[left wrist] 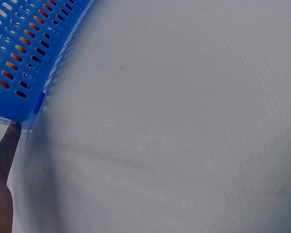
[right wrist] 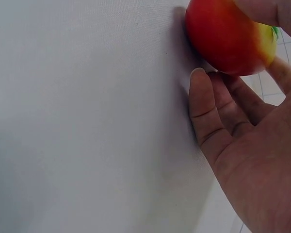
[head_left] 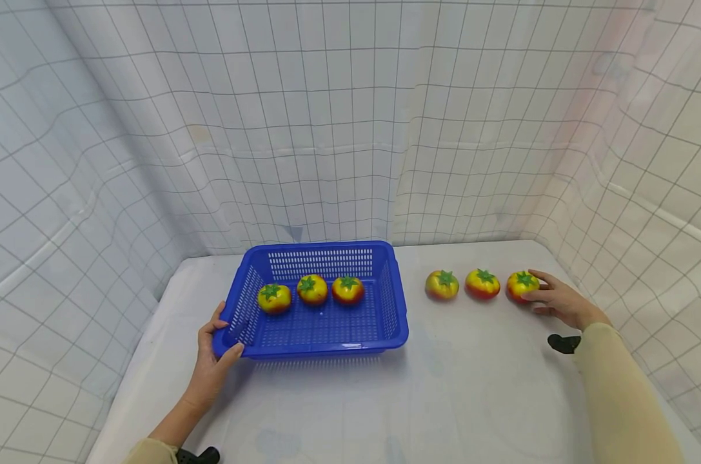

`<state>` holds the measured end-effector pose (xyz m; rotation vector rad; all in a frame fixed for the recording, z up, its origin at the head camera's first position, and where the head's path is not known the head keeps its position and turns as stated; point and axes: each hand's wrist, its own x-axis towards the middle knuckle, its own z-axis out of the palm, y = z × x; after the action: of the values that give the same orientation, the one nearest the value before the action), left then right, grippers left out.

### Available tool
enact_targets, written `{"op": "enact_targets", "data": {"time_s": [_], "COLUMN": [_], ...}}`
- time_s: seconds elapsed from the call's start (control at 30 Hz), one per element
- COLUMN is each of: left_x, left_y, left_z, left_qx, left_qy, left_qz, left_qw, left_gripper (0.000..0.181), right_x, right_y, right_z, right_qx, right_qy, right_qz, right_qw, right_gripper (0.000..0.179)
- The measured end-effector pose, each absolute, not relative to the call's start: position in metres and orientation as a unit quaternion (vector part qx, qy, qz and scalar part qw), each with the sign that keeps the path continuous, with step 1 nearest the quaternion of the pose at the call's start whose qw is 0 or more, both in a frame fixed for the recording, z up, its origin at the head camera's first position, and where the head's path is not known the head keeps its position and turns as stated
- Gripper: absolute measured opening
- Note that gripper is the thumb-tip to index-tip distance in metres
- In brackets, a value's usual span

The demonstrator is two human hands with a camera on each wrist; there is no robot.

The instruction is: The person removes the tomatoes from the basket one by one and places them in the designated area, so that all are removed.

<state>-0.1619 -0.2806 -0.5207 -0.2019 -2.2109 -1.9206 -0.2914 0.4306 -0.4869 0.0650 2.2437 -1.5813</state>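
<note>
Right grip pinches tomato, left grip basket, on white tabletop amid gridded curtains.

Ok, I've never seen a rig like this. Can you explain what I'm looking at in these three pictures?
There is no machine gripping here: a person works with two bare hands. The wide picture comes from a camera worn on the head, looking forward and down; the other two come from cameras on the left and right wrists. On the white surface stands a blue basket with three fruits inside, red and yellow with green tops. Three more sit in a row to its right. The left hand grips the basket's near left corner, while the right hand holds the rightmost fruit between thumb and fingers.
</note>
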Motion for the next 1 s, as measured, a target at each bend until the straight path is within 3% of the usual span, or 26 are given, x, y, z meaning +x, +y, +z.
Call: {"op": "enact_targets", "data": {"time_s": [0.57, 1.0], "left_x": [-0.162, -0.162], "left_y": [-0.281, -0.281], "left_z": [-0.521, -0.520], "left_qx": [-0.070, -0.068], "left_qy": [-0.759, -0.762], "left_qz": [-0.640, -0.637], "left_qw": [0.103, 0.102], "left_gripper": [0.046, 0.046], "right_x": [-0.278, -0.274], "right_y": [0.445, 0.450], "right_z": [-0.480, -0.464], "right_qx": [0.022, 0.017], "right_qy": [0.811, 0.865], "right_qz": [-0.556, -0.494], "right_qw": [0.182, 0.079], "right_gripper": [0.084, 0.069]}}
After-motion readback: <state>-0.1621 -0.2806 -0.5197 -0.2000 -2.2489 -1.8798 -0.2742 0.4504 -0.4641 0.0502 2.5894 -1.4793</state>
